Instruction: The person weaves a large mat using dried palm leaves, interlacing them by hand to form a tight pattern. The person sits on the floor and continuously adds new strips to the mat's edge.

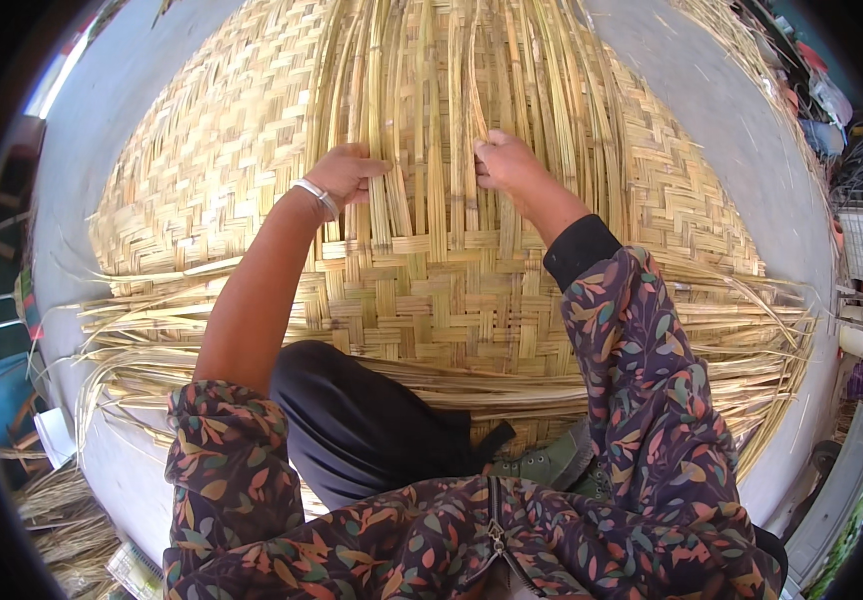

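Note:
A large woven mat [202, 170] of split cane lies flat on the floor beneath me. Long loose strips [377, 90] run away from me over its middle, some folded up from the weave. My left hand [350, 175], with a pale bangle [318, 197] at the wrist, is closed at the left strips, thumb and finger pinched near one. My right hand [504, 163] is closed round a thin cane strip [475, 75] that rises away from it. Between the hands several strips lie side by side, their near ends at a woven band.
Bundles of loose strip ends [142, 325] stick out past the mat's left and right edges. My bent knee [352, 420] and a green shoe [552, 462] rest on the near part. Grey floor [77, 230] surrounds it; clutter and a grey trough [837, 500] stand at right.

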`<move>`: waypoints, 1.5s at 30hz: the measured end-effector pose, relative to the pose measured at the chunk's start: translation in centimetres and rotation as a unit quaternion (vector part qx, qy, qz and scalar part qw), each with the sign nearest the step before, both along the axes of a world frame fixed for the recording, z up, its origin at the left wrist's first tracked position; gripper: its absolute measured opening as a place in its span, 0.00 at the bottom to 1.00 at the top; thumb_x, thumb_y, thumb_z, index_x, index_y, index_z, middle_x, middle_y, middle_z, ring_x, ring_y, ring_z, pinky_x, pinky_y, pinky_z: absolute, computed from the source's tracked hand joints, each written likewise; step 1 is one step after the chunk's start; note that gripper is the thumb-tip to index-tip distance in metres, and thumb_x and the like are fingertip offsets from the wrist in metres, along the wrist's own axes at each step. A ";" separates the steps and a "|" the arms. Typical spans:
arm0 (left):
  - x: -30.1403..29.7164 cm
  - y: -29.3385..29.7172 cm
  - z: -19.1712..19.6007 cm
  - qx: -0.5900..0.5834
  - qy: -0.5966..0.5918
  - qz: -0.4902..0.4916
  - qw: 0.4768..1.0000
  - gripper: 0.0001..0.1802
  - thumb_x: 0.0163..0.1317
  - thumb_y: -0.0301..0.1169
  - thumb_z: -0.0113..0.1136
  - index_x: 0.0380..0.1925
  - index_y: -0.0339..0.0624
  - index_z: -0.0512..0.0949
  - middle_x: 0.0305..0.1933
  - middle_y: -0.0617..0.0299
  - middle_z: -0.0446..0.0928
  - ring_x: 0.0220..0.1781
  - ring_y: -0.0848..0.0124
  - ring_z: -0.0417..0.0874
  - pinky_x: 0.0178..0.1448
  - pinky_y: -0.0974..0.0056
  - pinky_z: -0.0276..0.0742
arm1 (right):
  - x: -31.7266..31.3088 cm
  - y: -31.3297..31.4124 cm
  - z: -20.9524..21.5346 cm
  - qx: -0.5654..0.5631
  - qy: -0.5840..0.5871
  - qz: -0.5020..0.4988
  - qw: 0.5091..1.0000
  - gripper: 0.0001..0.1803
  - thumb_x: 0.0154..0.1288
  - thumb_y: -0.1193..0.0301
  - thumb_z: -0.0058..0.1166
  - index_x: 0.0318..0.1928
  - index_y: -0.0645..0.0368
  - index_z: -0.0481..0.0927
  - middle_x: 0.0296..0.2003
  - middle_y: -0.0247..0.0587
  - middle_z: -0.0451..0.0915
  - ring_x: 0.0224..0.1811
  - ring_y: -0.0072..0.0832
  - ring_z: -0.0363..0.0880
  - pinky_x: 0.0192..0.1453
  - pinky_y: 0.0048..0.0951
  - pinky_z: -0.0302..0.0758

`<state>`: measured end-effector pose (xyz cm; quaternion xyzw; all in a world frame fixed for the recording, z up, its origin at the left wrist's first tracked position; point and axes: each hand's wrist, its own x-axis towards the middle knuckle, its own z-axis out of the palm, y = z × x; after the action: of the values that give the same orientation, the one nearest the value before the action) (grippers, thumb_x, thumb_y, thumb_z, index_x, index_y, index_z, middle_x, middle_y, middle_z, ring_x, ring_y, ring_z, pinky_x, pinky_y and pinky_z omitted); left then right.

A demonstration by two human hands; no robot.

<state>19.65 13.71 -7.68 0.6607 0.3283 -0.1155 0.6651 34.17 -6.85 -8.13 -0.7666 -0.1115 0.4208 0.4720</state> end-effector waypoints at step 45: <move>4.7 -2.1 1.4 -0.252 -0.201 0.093 0.942 0.36 0.56 0.45 0.65 0.59 0.40 0.63 0.57 0.51 0.70 0.60 0.59 0.71 0.58 0.56 0.73 | 1.4 -1.6 2.8 0.061 0.210 0.190 0.957 0.12 0.65 0.70 0.50 0.47 0.58 0.76 0.40 0.36 0.80 0.43 0.26 0.79 0.47 0.32 0.77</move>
<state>24.37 11.63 -6.32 0.4474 0.2078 0.0027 0.8698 35.54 -8.43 -5.29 -0.5952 -0.1786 0.6467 0.4423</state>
